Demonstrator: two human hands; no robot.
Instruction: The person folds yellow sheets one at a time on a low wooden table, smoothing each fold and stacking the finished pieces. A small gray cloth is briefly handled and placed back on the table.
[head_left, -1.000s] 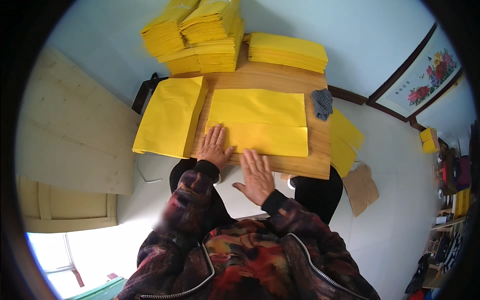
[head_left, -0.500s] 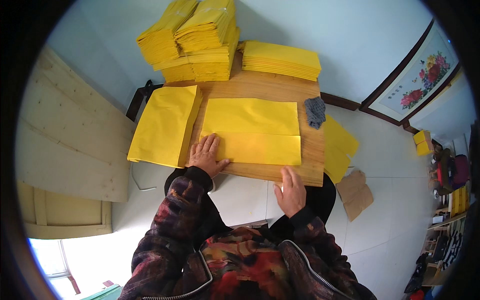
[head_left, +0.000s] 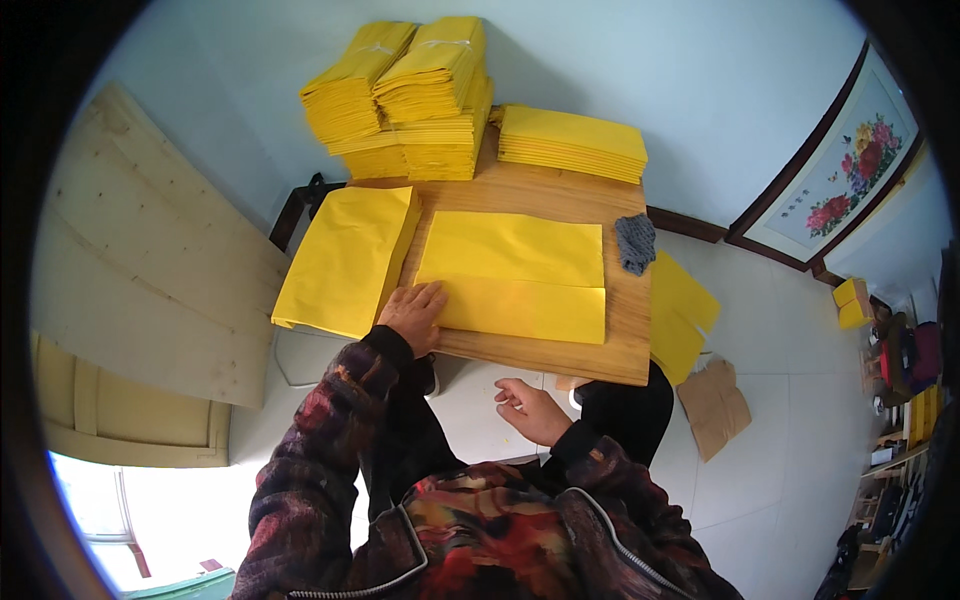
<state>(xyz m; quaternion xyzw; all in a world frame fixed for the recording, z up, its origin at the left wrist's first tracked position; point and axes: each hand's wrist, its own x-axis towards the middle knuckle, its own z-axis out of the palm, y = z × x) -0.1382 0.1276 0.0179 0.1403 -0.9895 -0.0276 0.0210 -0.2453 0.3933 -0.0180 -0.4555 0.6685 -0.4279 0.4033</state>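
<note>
A folded yellow paper sheet (head_left: 520, 312) lies on the wooden table in front of me, its lower flap turned up along a straight crease. My left hand (head_left: 413, 316) rests flat on the sheet's lower left corner, fingers stretched out. My right hand (head_left: 535, 412) hovers below the table's front edge, over the gap between my legs. Its fingers are loosely bent and apart, and I see nothing in them. Just left of my left hand lies a thick stack of yellow paper (head_left: 345, 262).
Tall bundles of folded yellow paper (head_left: 430, 90) stand at the table's back left, another yellow stack (head_left: 570, 145) at the back right. A grey knitted cloth (head_left: 635, 243) sits by the right edge of the table (head_left: 625, 340). Yellow paper (head_left: 680, 310) and brown paper (head_left: 715, 408) lie on the floor.
My right hand has drawn off the table's front edge, down and to the left. My left hand stays at the sheet's left corner. The whole view has shifted slightly.
</note>
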